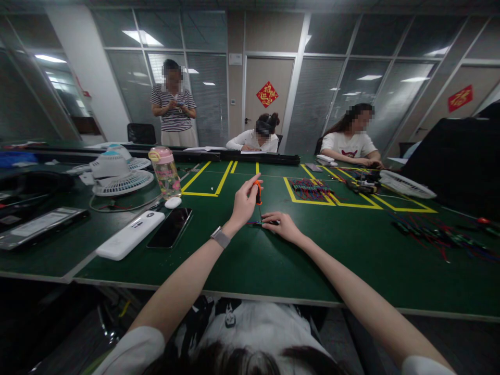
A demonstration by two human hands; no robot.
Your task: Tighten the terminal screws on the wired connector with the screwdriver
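My left hand (245, 200) is closed round the orange and black handle of a screwdriver (258, 192). The screwdriver stands nearly upright, its thin shaft pointing down at a small circuit board with wires (257, 223) on the green table. My right hand (282, 226) lies low on the table, its fingertips pinching the right end of that board. Whether the tip sits in a screw is too small to tell. Farther back to the right, a bundle of red and blue wired boards (311, 189) lies inside a yellow tape outline.
Left of my hands are a black phone (170, 228), a white power bank (130, 235), a pink-lidded bottle (165, 173) and a white fan (123, 177). More wired boards (441, 235) lie at the right. Several people are across the table (219, 271).
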